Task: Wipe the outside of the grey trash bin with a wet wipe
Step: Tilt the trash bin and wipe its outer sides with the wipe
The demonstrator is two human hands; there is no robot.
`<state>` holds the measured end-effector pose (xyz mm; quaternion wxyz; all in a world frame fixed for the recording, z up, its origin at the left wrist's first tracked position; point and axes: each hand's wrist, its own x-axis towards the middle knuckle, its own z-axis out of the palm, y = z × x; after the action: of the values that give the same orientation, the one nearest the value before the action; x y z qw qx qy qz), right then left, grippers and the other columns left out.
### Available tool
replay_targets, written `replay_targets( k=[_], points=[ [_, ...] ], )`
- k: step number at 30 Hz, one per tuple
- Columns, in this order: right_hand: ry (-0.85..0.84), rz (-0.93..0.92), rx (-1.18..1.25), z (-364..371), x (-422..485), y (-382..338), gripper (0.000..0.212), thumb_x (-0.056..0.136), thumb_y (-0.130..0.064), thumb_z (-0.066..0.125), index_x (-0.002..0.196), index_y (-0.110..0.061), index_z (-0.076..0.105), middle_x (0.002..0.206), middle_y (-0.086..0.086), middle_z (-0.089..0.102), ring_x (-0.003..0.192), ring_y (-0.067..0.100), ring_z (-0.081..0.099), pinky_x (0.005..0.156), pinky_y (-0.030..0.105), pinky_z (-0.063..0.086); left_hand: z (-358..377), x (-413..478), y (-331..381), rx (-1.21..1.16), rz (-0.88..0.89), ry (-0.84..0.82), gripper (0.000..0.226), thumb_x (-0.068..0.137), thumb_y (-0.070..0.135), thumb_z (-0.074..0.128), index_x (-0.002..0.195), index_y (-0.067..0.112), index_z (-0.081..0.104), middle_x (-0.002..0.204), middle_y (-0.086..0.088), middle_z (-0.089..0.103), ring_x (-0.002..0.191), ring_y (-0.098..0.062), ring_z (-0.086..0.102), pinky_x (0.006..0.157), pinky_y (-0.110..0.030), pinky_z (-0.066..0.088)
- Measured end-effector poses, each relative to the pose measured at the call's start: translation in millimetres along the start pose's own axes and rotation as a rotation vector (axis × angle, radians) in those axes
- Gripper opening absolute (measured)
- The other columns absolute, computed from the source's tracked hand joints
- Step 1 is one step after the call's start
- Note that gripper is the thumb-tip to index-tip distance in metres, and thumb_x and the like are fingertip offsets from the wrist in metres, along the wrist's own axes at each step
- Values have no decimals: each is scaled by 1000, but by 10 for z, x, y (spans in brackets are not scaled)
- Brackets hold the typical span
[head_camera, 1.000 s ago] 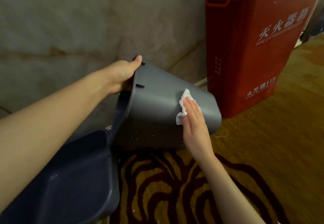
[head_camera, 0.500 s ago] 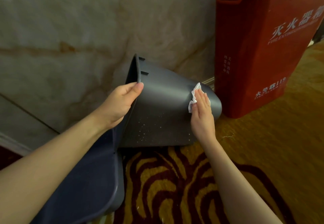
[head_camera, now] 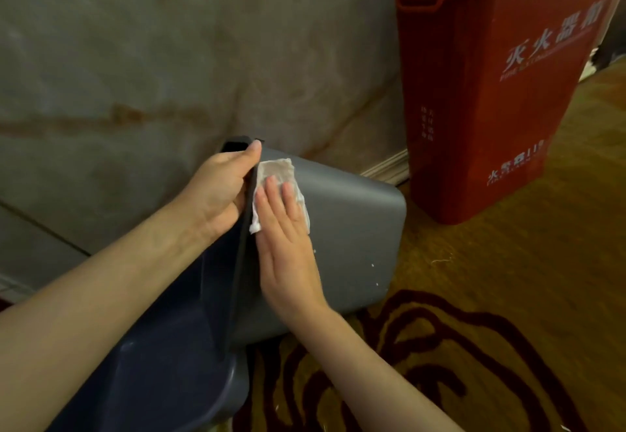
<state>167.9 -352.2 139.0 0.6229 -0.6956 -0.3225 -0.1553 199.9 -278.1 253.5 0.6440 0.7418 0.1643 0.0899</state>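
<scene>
The grey trash bin (head_camera: pixel 352 228) lies tilted on its side on the carpet, its base toward the right. My left hand (head_camera: pixel 220 191) grips the bin's rim at the top, thumb over the edge. My right hand (head_camera: pixel 288 252) lies flat on the bin's outer wall just beside the rim, pressing a white wet wipe (head_camera: pixel 276 174) under its fingers. Part of the wipe sticks out above and to the left of the fingertips. Small white specks dot the bin's wall near its base.
A dark blue lid or tub (head_camera: pixel 162 364) sits at lower left against the bin's mouth. A red fire extinguisher box (head_camera: pixel 491 93) stands to the right by the marble wall (head_camera: pixel 169 59). The floor has a gold carpet with dark red swirls (head_camera: pixel 457 347).
My right hand has slid the wipe from the bin's base end leftward to the rim. My left hand has shifted up along the rim to its top.
</scene>
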Motion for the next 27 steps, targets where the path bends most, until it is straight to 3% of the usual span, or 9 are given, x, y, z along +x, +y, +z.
replay_targets(
  k=[6, 10, 13, 17, 20, 22, 25, 27],
  points=[
    [107, 4, -42, -42, 9, 222, 51, 96, -10, 36, 142, -22, 17, 152, -5, 13, 145, 13, 4, 119, 35, 6, 51, 49, -1, 8, 15, -52, 27, 94, 16, 46, 76, 5, 62, 59, 1, 71, 57, -7, 69, 59, -19, 57],
    [233, 288, -40, -297, -6, 742, 49, 98, -5, 33, 143, -15, 18, 151, -4, 7, 144, 14, 3, 119, 34, 1, 73, 117, 38, 26, 1, -53, 27, 95, 15, 43, 80, 7, 63, 58, 5, 74, 57, -4, 70, 56, -17, 56],
    [268, 499, 33, -524, -8, 1115, 46, 101, -12, 29, 146, -13, 18, 156, -2, 5, 145, 13, 2, 118, 30, 0, 108, 175, 57, 25, -13, -40, 26, 95, 16, 44, 78, 7, 62, 55, 6, 72, 54, -4, 69, 56, -17, 56],
    [288, 609, 77, -618, 37, 1284, 46, 102, -21, 28, 146, -15, 18, 158, 1, 10, 144, 10, 4, 108, 13, -1, 203, 240, 90, 43, -28, 0, 26, 94, 16, 47, 72, 9, 59, 48, 8, 68, 47, -3, 65, 53, -17, 53],
    [319, 668, 107, -628, 90, 1280, 45, 102, -21, 27, 146, -17, 18, 158, 0, 11, 145, 13, 4, 112, 21, 1, 231, 258, 116, 24, -42, 13, 25, 94, 15, 46, 74, 9, 60, 48, 8, 68, 47, -3, 66, 52, -17, 54],
    [316, 640, 129, -585, 70, 1184, 44, 102, -17, 28, 145, -16, 21, 157, 0, 9, 145, 13, 3, 116, 26, 0, 234, 257, 125, 8, -56, 33, 25, 95, 15, 45, 75, 9, 60, 49, 7, 69, 47, -4, 66, 52, -17, 55],
    [171, 442, 145, -372, -89, 831, 45, 100, -8, 31, 143, -19, 21, 152, -7, 8, 142, 7, 0, 112, 13, -6, 251, 269, 145, -58, -101, 77, 23, 96, 15, 44, 79, 10, 59, 67, 2, 69, 50, -5, 66, 49, -17, 55],
    [66, 324, 143, -235, -199, 555, 45, 100, -12, 31, 140, -25, 18, 149, -14, 10, 141, 0, -2, 111, 10, -7, 261, 282, 175, -113, -137, 117, 23, 96, 15, 42, 79, 12, 57, 64, 2, 68, 45, -4, 64, 45, -17, 54]
  ],
)
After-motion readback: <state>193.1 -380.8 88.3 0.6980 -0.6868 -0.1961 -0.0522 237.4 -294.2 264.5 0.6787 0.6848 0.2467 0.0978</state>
